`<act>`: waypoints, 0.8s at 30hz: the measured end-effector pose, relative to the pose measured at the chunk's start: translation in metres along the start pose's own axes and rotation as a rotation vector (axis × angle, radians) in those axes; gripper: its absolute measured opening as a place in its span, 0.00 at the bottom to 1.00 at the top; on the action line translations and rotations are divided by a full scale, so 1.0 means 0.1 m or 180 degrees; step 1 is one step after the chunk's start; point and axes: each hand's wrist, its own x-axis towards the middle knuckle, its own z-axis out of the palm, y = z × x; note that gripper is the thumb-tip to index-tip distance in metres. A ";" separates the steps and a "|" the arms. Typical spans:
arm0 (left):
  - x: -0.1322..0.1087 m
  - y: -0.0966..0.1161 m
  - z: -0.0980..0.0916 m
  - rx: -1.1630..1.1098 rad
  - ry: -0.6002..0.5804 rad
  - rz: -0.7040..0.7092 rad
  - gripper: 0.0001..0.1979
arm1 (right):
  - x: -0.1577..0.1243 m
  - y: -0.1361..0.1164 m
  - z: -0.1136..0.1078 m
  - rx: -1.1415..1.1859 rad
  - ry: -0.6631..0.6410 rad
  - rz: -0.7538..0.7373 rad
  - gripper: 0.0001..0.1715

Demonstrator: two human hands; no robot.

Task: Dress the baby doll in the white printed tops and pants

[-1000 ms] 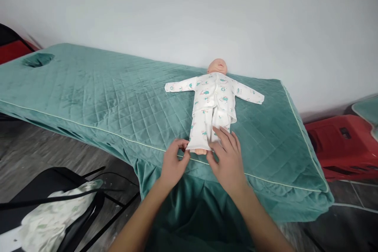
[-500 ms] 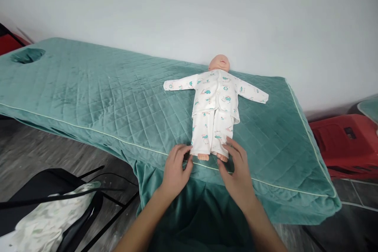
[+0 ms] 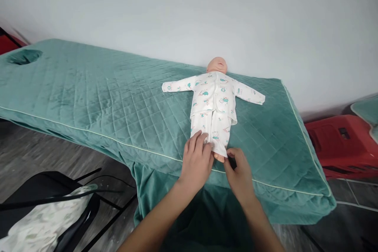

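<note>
A baby doll (image 3: 217, 65) lies on its back on the green quilted bed, arms stretched out sideways. It wears a white printed jacket (image 3: 214, 92) and matching trousers (image 3: 218, 132). My left hand (image 3: 197, 161) lies across the lower trouser leg on the picture's left, covering that foot. Its thumb and forefinger are closed at the inner edge of the other leg's cuff. On the outer side of that cuff, my right hand (image 3: 238, 173) pinches the hem between thumb and forefinger. The toes of one foot (image 3: 219, 157) show below the cuff.
The bed (image 3: 118, 98) runs along a white wall (image 3: 147, 12) and has a face hole (image 3: 25, 56) at its far left. A black folding chair (image 3: 44, 189) with a printed white cloth (image 3: 50, 220) stands at lower left. Red plastic chair (image 3: 342, 141) stands at right.
My left hand has moved right, from beside the doll's foot onto the trouser leg and toward the other cuff. My right hand has shifted to the outer hem, its fingers closing there.
</note>
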 end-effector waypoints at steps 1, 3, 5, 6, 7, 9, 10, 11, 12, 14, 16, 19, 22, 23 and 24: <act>0.01 0.00 0.02 0.0029 0.0014 0.0014 0.08 | 0.00 -0.01 -0.01 0.0026 0.0000 -0.0032 0.03; 0.01 -0.01 0.02 0.0009 0.0092 0.0074 0.07 | 0.01 -0.03 -0.04 0.0087 0.0011 -0.0098 0.04; 0.00 -0.01 0.00 -0.0113 0.0225 0.0149 0.08 | 0.00 -0.06 -0.09 0.0127 0.0043 -0.0177 0.05; -0.01 0.00 -0.02 -0.0201 0.0295 0.0186 0.08 | -0.01 -0.08 -0.12 0.0131 0.0071 -0.0218 0.05; -0.02 0.01 -0.04 -0.0296 0.0366 0.0220 0.09 | -0.02 -0.09 -0.16 0.0118 0.0099 -0.0265 0.05; -0.05 0.03 -0.08 -0.0476 0.0476 0.0296 0.09 | -0.06 -0.11 -0.24 0.0049 0.0207 -0.0388 0.06; -0.06 0.04 -0.09 -0.0546 0.0518 0.0325 0.10 | -0.09 -0.11 -0.27 -0.0008 0.0260 -0.0446 0.07; -0.07 0.05 -0.09 -0.0596 0.0561 0.0347 0.10 | -0.11 -0.11 -0.28 -0.0068 0.0300 -0.0493 0.07; -0.08 0.05 -0.08 -0.0621 0.0579 0.0361 0.10 | -0.13 -0.10 -0.28 -0.0125 0.0319 -0.0521 0.08; -0.11 0.03 -0.05 -0.0600 0.0537 0.0344 0.10 | -0.18 -0.07 -0.25 -0.0221 0.0285 -0.0509 0.08; -0.14 0.00 -0.01 -0.0524 0.0442 0.0293 0.10 | -0.20 -0.02 -0.18 -0.0289 0.0185 -0.0435 0.07; -0.21 -0.06 0.01 -0.0464 0.0284 0.0322 0.11 | -0.22 0.05 -0.12 -0.0306 0.0068 -0.0336 0.08; -0.32 -0.15 -0.03 -0.0546 0.0244 0.0352 0.17 | -0.21 0.07 -0.15 -0.0227 0.0062 -0.0341 0.08; -0.36 -0.18 -0.05 -0.0572 0.0259 0.0282 0.19 | -0.21 0.07 -0.18 -0.0215 0.0083 -0.0365 0.08; -0.40 -0.21 -0.07 -0.0589 0.0276 0.0171 0.20 | -0.20 0.06 -0.20 -0.0213 0.0108 -0.0396 0.09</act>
